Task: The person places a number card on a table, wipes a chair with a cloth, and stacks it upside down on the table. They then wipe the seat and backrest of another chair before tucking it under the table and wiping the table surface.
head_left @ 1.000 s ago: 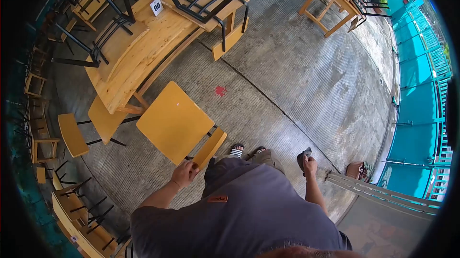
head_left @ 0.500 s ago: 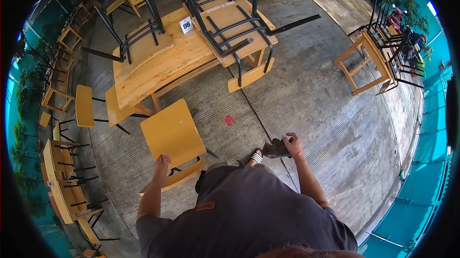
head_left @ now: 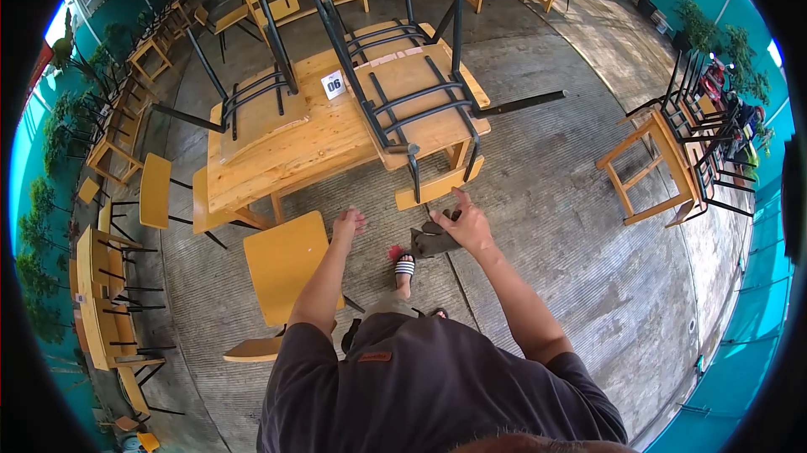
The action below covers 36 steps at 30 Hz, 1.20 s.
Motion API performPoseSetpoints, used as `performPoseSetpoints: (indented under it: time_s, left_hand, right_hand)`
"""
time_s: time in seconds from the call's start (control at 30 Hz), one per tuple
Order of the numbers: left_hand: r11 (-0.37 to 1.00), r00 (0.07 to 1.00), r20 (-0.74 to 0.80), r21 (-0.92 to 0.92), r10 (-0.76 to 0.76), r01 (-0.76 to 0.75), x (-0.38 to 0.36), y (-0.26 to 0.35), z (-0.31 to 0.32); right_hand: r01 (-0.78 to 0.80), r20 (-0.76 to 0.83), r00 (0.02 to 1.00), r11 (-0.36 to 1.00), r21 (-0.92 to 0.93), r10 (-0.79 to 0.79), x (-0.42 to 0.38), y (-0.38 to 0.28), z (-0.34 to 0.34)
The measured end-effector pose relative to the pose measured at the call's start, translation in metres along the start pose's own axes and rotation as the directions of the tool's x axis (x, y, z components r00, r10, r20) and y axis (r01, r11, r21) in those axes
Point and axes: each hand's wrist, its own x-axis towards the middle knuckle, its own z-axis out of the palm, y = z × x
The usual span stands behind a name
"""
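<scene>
A dark grey-brown cloth (head_left: pixel 433 240) hangs from my right hand (head_left: pixel 467 226); its thumb and forefinger stand apart while the other fingers keep hold of it. My left hand (head_left: pixel 349 222) is in the air with loose, spread fingers and nothing in it. Just left of that hand is a yellow wooden chair (head_left: pixel 284 264), upright on the floor. Ahead of both hands stands a wooden table (head_left: pixel 290 138) with a "06" card (head_left: pixel 334 85) on top. Upturned chairs (head_left: pixel 420 87) with black metal legs rest on the table.
More yellow chairs (head_left: pixel 155 192) stand at the table's left end. Along the left wall are further tables (head_left: pixel 94 297) and chairs. To the right, a wooden table (head_left: pixel 660 163) bears stacked black-legged chairs. A striped sandal (head_left: pixel 404 266) is on my foot, on the concrete floor (head_left: pixel 563 226).
My left hand has left the yellow chair's seat and moved forward and right. My right hand has brought the cloth forward and left. I have stepped toward the table.
</scene>
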Motion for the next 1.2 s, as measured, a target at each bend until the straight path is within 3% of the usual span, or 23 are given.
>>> performPoseSetpoints:
  time_s: [0.07, 0.3, 0.37, 0.4, 0.47, 0.5, 0.57, 0.63, 0.67, 0.7, 0.8, 1.0, 1.03, 1.2]
  left_hand:
    - [0.998, 1.000, 0.001, -0.064, -0.004, 0.004, 0.041, 0.012, 0.021]
    - [0.992, 0.990, -0.080, -0.053, -0.116, 0.112, 0.164, 0.056, 0.085]
    - [0.996, 0.969, -0.231, -0.002, -0.090, 0.092, 0.195, 0.063, 0.095]
    - [0.995, 0.968, -0.232, -0.002, -0.097, 0.100, 0.208, 0.067, 0.098]
    - [0.976, 0.990, -0.040, -0.179, -0.135, 0.126, 0.230, 0.074, 0.106]
    - [0.975, 0.989, -0.040, -0.178, -0.142, 0.133, 0.231, 0.082, 0.107]
    - [0.946, 0.974, 0.179, -0.269, -0.137, 0.183, 0.233, 0.100, 0.106]
    - [0.944, 0.977, 0.184, -0.289, -0.108, 0.159, 0.259, 0.088, 0.106]
    - [0.942, 0.979, 0.186, -0.307, -0.078, 0.134, 0.269, 0.083, 0.106]
    - [0.921, 0.999, 0.046, -0.389, -0.005, 0.023, 0.260, 0.092, 0.122]
    - [0.919, 0.999, -0.016, -0.393, -0.041, 0.032, 0.261, 0.092, 0.130]
    - [0.905, 0.976, 0.214, -0.409, -0.028, 0.116, 0.249, 0.071, 0.131]
    - [0.897, 0.976, 0.216, -0.435, 0.025, 0.074, 0.246, 0.070, 0.133]
    - [0.883, 0.970, 0.243, -0.450, -0.022, 0.133, 0.208, 0.084, 0.137]
  right_hand:
    - [0.004, 0.092, 0.996, 1.000, -0.011, -0.002, 0.025, -0.030, -0.001]
    - [0.092, 0.077, 0.993, 0.995, -0.049, -0.088, 0.112, -0.085, 0.008]
    - [0.161, 0.073, 0.985, 0.985, -0.058, -0.156, 0.134, -0.100, 0.008]
    - [0.156, 0.079, 0.985, 0.986, -0.058, -0.152, 0.143, -0.102, 0.016]
    - [0.350, -0.046, 0.934, 0.934, -0.069, -0.354, 0.156, -0.103, 0.033]
    - [0.442, -0.108, 0.887, 0.893, -0.084, -0.449, 0.161, -0.103, 0.039]
    - [0.478, -0.133, 0.868, 0.877, -0.040, -0.479, 0.166, -0.100, 0.046]
    - [0.515, -0.161, 0.846, 0.857, -0.002, -0.508, 0.168, -0.100, 0.046]
    - [0.461, -0.128, 0.881, 0.888, 0.014, -0.455, 0.166, -0.105, 0.044]
    - [0.405, -0.094, 0.911, 0.914, 0.028, -0.401, 0.166, -0.108, 0.041]
    - [0.374, -0.041, 0.927, 0.927, -0.010, -0.374, 0.165, -0.107, 0.034]
    - [0.388, -0.108, 0.918, 0.921, 0.046, -0.381, 0.155, -0.087, 0.022]
    - [0.388, -0.096, 0.919, 0.921, 0.042, -0.383, 0.153, -0.085, 0.017]
    - [0.422, -0.034, 0.906, 0.906, 0.019, -0.421, 0.138, -0.068, -0.011]
